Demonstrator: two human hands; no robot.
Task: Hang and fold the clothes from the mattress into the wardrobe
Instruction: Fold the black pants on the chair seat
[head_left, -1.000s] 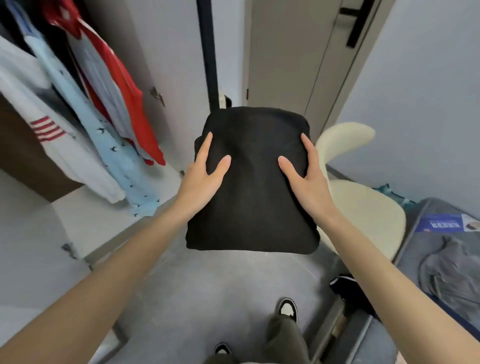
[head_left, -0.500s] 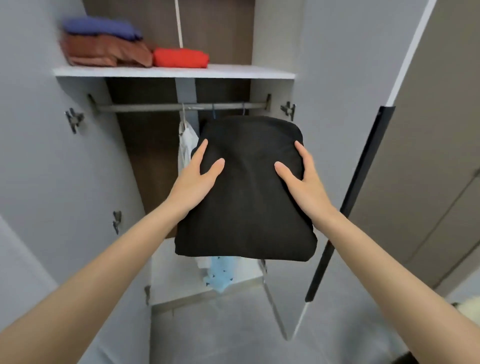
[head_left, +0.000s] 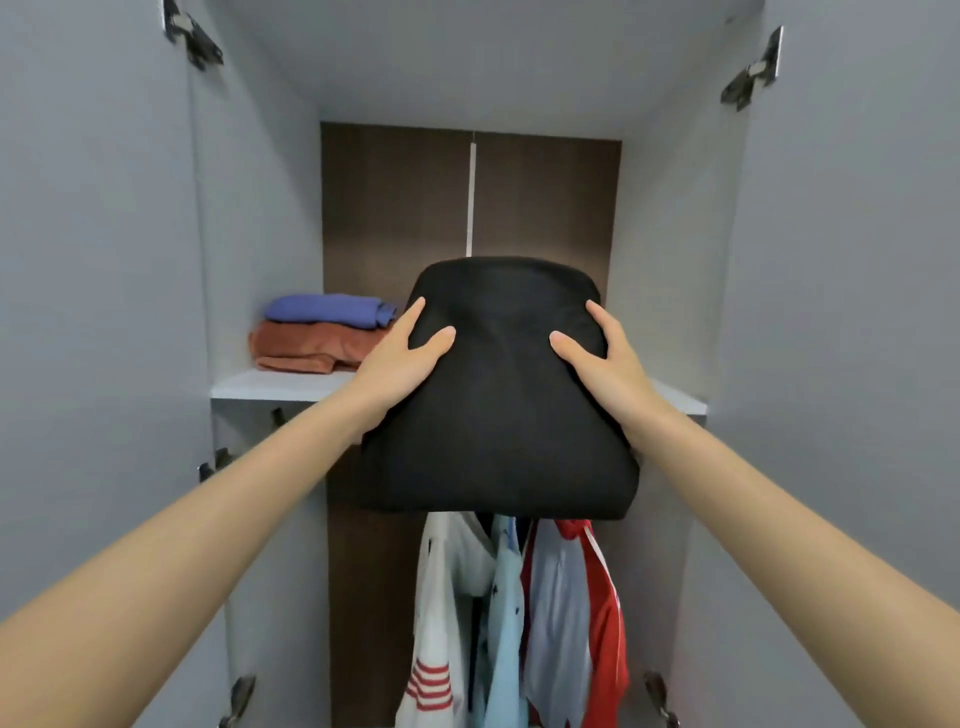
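Left hand (head_left: 400, 358) and right hand (head_left: 597, 358) are clasping the black fold (head_left: 498, 415), thumbs atop, now raised level with the shelf (head_left: 270, 387); stowing is nearing.

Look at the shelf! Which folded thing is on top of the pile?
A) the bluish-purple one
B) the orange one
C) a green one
A: the bluish-purple folded garment lies on top of the rust-orange folded garment at the left of the shelf.
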